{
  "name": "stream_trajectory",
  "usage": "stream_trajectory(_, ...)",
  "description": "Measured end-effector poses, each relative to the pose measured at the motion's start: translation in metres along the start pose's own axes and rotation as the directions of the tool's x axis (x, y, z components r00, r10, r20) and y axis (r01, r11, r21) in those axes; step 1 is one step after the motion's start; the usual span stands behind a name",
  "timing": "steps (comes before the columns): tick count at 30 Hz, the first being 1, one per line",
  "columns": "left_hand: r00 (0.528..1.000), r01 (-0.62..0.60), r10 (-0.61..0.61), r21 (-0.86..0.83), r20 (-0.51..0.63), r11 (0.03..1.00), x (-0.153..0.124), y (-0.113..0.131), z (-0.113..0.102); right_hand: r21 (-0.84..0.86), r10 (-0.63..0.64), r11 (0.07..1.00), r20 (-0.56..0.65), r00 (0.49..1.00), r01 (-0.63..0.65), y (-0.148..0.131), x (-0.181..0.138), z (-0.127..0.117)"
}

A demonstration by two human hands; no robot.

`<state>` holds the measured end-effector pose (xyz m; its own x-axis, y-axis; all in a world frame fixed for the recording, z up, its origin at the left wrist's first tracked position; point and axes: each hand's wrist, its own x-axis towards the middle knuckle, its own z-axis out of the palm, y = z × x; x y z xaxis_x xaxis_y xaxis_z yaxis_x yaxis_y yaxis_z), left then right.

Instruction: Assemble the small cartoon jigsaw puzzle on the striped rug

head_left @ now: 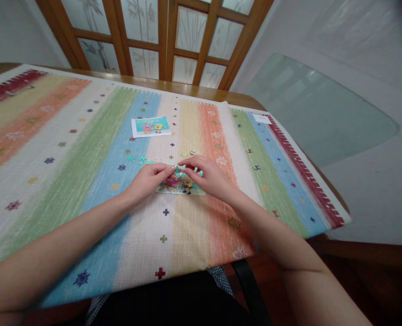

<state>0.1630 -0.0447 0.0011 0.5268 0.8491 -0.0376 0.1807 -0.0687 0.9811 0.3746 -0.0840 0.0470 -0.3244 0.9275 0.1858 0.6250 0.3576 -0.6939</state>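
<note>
A partly assembled jigsaw puzzle [188,186] lies flat on the tablecloth, with a pink figure and a yellow cartoon figure showing. My left hand [149,180] is over its left side, thumb and index finger pinched together. From the right, my right hand [205,174] reaches over the puzzle with its fingertips pinched too. The fingertips of both hands meet above the puzzle's upper middle, around a small teal puzzle piece that they mostly cover. Loose puzzle pieces [142,160] lie just beyond my left hand, and a few yellowish pieces [185,155] are beyond my right.
A reference picture card [152,127] lies farther back, showing the same cartoon figures. A striped tablecloth [95,149] covers the table. At the far right corner is a small white paper [261,118]. Behind the table stand wood-framed glass doors [167,40].
</note>
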Motion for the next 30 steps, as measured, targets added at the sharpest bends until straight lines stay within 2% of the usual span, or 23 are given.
stream_trajectory(3, 1.0, 0.003, -0.003, -0.004, 0.014, 1.0, -0.005, 0.003, 0.006, 0.071, 0.027, 0.997, -0.036, 0.999, -0.024, -0.005, -0.009, 0.005)
stream_trajectory(7, 1.0, -0.018, 0.017, 0.063, 0.025, 0.998, -0.009, 0.005, 0.008, 0.258, 0.142, 0.958, -0.055, 0.988, -0.123, 0.001, -0.015, 0.005)
stream_trajectory(9, 0.994, -0.105, 0.101, 0.181, 0.031, 0.978, -0.009, 0.006, 0.004, 0.401, 0.226, 0.896, -0.042, 0.973, -0.19, 0.009, -0.018, 0.003)
stream_trajectory(10, 0.982, -0.189, 0.184, 0.282, 0.042, 0.941, -0.009, 0.006, 0.001, 0.467, 0.272, 0.854, -0.026, 0.962, -0.23, 0.014, -0.02, 0.002)
stream_trajectory(12, 0.92, -0.384, 0.368, 0.491, 0.133, 0.782, -0.008, 0.003, -0.006, 0.565, 0.363, 0.768, 0.001, 0.932, -0.3, 0.022, -0.023, 0.0)
stream_trajectory(13, 0.878, -0.469, 0.431, 0.556, 0.209, 0.686, -0.008, 0.001, -0.009, 0.599, 0.401, 0.733, 0.0, 0.916, -0.321, 0.025, -0.024, -0.001)
stream_trajectory(15, 0.806, -0.585, 0.478, 0.598, 0.35, 0.548, -0.007, -0.006, -0.013, 0.64, 0.457, 0.688, -0.017, 0.889, -0.341, 0.03, -0.025, -0.002)
stream_trajectory(17, 0.765, -0.64, 0.471, 0.605, 0.44, 0.474, -0.008, -0.014, -0.012, 0.643, 0.483, 0.678, -0.026, 0.875, -0.356, 0.031, -0.026, -0.002)
stream_trajectory(19, 0.753, -0.656, 0.433, 0.626, 0.496, 0.423, -0.009, -0.021, -0.009, 0.631, 0.49, 0.68, -0.012, 0.872, -0.374, 0.033, -0.027, -0.001)
stream_trajectory(24, 0.777, -0.629, 0.281, 0.675, 0.564, 0.386, -0.016, -0.029, -0.004, 0.62, 0.486, 0.674, 0.039, 0.873, -0.402, 0.042, -0.026, 0.007)
stream_trajectory(30, 0.797, -0.603, 0.262, 0.698, 0.544, 0.387, -0.018, -0.03, -0.003, 0.376, 0.422, 0.847, -0.046, 0.905, -0.376, 0.047, -0.025, 0.016)
